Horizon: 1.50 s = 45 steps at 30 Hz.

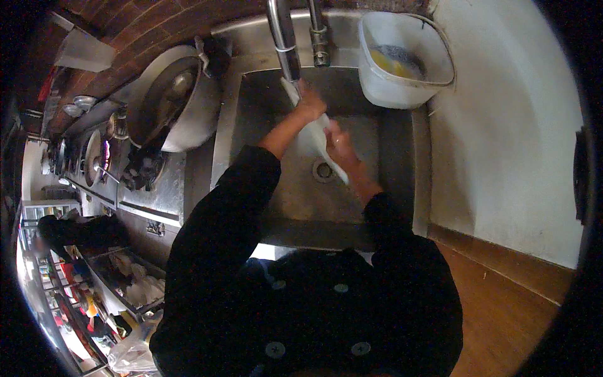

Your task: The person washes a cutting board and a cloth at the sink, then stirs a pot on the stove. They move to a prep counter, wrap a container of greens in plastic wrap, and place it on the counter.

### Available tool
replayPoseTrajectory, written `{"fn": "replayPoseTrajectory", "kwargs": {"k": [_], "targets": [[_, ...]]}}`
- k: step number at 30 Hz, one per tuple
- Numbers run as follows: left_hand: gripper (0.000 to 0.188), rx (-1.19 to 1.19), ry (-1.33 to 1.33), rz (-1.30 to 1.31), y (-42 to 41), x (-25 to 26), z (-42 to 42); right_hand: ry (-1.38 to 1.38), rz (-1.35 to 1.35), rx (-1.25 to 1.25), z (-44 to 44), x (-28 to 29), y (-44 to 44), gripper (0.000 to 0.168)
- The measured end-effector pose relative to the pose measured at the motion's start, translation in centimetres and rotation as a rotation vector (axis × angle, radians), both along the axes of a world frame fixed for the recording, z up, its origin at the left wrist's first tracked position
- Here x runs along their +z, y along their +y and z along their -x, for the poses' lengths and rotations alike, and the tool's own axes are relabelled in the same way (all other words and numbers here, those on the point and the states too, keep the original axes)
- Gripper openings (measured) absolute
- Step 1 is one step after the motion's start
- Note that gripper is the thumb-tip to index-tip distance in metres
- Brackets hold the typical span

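A long, pale, flat item (321,138), seen nearly edge-on, slants across the steel sink (325,207). I cannot tell whether it is a board or a dish. Near its upper end, just below the metal faucet spout (287,52), my left hand (311,102) is closed on it. Lower down, my right hand (342,145) presses curled fingers against the same item on its right side. That hand is blurred, and whether anything else is inside it is hidden. Beneath the item's lower end shows the round drain (324,170).
A white plastic tub (388,89) stands at the sink's back right corner with yellow and grey things inside. A second pipe (320,45) hangs beside the spout. Left are a large tilted metal pot (195,118) and a cooking range (160,188). A pale wall (509,127) bounds the right.
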<state>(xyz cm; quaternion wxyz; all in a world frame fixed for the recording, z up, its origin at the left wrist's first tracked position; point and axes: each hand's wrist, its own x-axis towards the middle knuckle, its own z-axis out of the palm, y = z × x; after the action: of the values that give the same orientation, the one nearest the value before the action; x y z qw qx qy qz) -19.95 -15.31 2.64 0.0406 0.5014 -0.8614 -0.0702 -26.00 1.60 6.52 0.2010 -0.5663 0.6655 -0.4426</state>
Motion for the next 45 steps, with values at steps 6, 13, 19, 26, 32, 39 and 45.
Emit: {"fn": "replayPoseTrajectory", "kwargs": {"k": [6, 13, 19, 26, 32, 39, 45], "targets": [[0.065, -0.153, 0.032, -0.645, 2.1, 14.5, -5.3, -0.116, 0.182, 0.109, 2.5, 4.1, -4.2, 0.016], [0.031, -0.083, 0.715, -0.878, 7.4, 11.3, -13.8, -0.438, 0.235, 0.183, -0.6, 6.4, -8.2, 0.026], [0.03, 0.146, 0.949, -0.521, 12.8, 12.7, -11.3, -0.021, 0.539, -0.225, -4.1, 7.2, -8.9, 0.032], [0.024, 0.168, 0.982, -0.503, 15.1, 19.4, -14.5, -0.485, 0.009, -0.376, 3.3, -5.5, -8.3, 0.035], [0.021, 0.275, 1.102, -0.564, 15.2, 21.5, -14.4, -0.341, 0.018, -0.421, 3.8, -13.3, -3.1, 0.042], [0.015, 0.323, 1.09, -0.5, 8.9, 11.3, -6.8, -0.544, 0.176, -0.074, -4.1, -8.8, -2.7, 0.05], [0.022, 0.414, 0.84, -0.368, 3.1, 2.9, -3.6, -0.086, 0.087, 0.229, -5.6, -1.0, 3.6, 0.063]]}}
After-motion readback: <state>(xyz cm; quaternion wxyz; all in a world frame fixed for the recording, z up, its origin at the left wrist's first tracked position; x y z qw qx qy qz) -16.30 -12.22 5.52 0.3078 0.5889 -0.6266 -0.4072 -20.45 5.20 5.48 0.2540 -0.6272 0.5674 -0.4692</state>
